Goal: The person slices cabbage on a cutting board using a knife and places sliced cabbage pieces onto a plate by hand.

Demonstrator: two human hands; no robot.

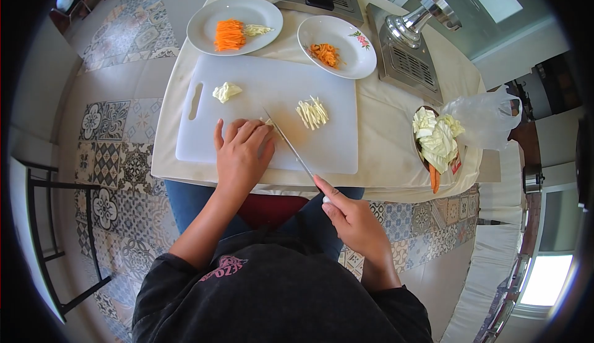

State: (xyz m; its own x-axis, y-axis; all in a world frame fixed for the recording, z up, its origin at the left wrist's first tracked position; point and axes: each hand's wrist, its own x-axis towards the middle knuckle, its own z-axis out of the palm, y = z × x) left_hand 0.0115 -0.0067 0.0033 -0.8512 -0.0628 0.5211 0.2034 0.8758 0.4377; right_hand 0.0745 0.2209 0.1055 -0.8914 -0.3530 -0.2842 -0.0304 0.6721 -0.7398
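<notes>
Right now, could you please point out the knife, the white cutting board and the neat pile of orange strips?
Knife [290,144]: head view, midway along the blade.
White cutting board [266,82]: head view, bare upper surface.
Neat pile of orange strips [229,35]: head view, middle of the pile.

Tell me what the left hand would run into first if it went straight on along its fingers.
Most likely the knife, whose blade slants just past the left hand's fingertips. From this one view I can't tell whether they already touch it.

Cream-clothed table [390,123] under white cutting board [278,74], plate [250,8] and slotted metal devices [411,68]
</notes>
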